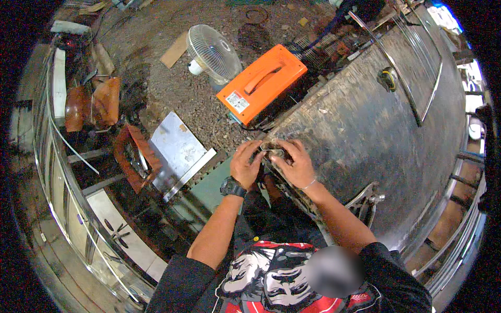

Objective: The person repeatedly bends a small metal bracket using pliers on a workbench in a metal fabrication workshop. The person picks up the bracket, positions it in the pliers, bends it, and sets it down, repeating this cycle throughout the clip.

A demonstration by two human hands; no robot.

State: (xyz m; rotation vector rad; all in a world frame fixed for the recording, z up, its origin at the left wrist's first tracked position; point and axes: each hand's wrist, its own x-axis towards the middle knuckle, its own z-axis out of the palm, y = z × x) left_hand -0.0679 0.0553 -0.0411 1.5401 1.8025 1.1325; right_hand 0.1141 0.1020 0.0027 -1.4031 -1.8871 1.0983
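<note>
Both hands are curled in at the worktop's [360, 141] left corner — left hand [244, 163] and right hand [298, 163] pinching a small piece [275, 151] between their fingertips, too small to make out. A locking clamp [365, 202] lies by the near edge — a tape measure [388, 79] sits toward the far end.

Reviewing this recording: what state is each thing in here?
Left hand: fingers bent, on the small piece
Right hand: fingers bent, on the small piece
Small piece: between both hands, partly hidden
Watch: worn, left wrist
Fan: caged; running or off unclear
Orange machine: handle uppermost; power unclear
Tape measure: on the table
Table: worn, stained
</note>
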